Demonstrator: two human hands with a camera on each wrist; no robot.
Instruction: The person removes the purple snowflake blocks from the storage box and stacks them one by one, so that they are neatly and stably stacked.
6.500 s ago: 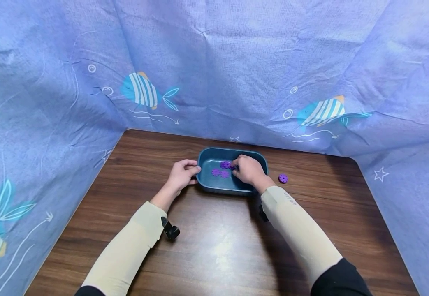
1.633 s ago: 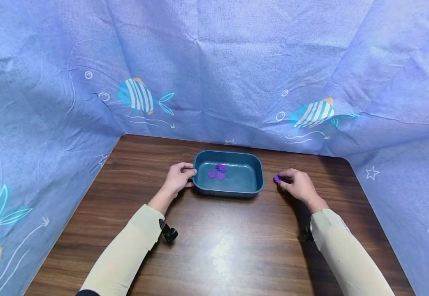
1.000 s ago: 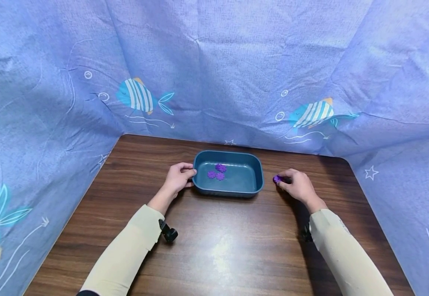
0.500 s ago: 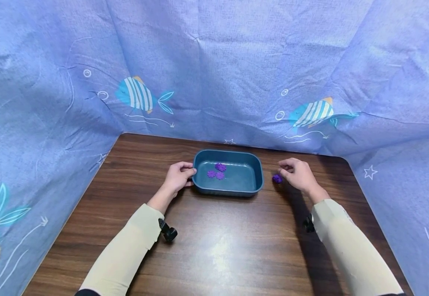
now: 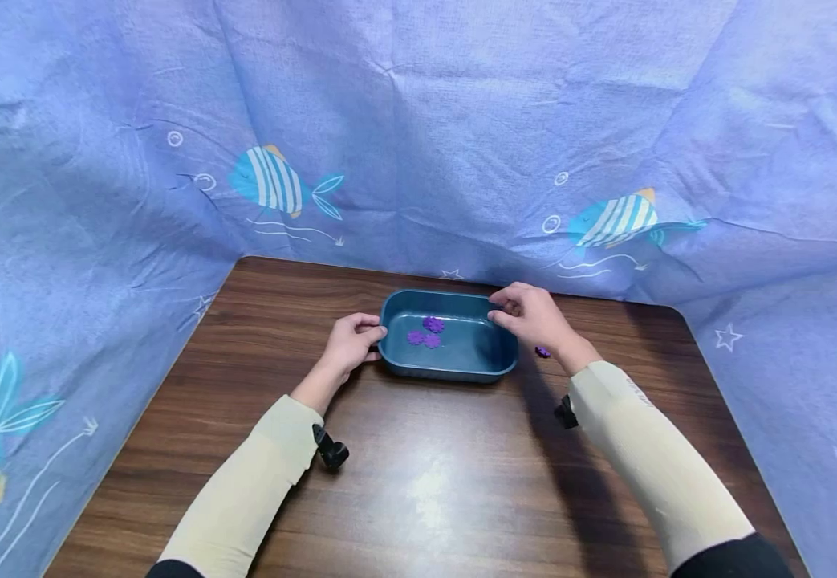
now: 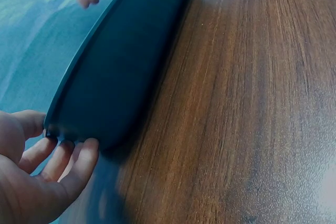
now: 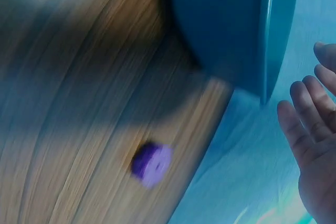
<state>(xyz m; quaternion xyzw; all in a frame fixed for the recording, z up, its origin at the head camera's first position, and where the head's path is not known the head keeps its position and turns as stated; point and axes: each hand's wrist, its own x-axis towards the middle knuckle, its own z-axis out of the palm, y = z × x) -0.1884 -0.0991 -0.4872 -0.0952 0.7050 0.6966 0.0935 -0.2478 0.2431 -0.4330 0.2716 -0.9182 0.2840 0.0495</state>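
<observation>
A dark teal rectangular container (image 5: pixel 450 374) stands on the table, with several purple flower-shaped discs (image 5: pixel 432 340) lying in its left half. My left hand (image 5: pixel 348 347) grips the container's left end, thumb at the rim and fingertips against the outer wall, as the left wrist view shows. My right hand (image 5: pixel 536 323) hovers over the container's right end, fingers loosely bent and nothing between them. To the right of the container, a small stack of purple discs (image 7: pixel 152 164) sits on the wood, partly behind my right hand in the head view.
A brown wood-grain table (image 5: pixel 389 482) carries everything. Behind it and at its sides hangs a blue cloth (image 5: pixel 461 160) printed with fish. Small black cameras (image 5: pixel 331 449) are strapped at both wrists.
My right hand took a disc from the container, set it at the stack on the right, let go, and has moved back left over the container. My left hand keeps its hold.
</observation>
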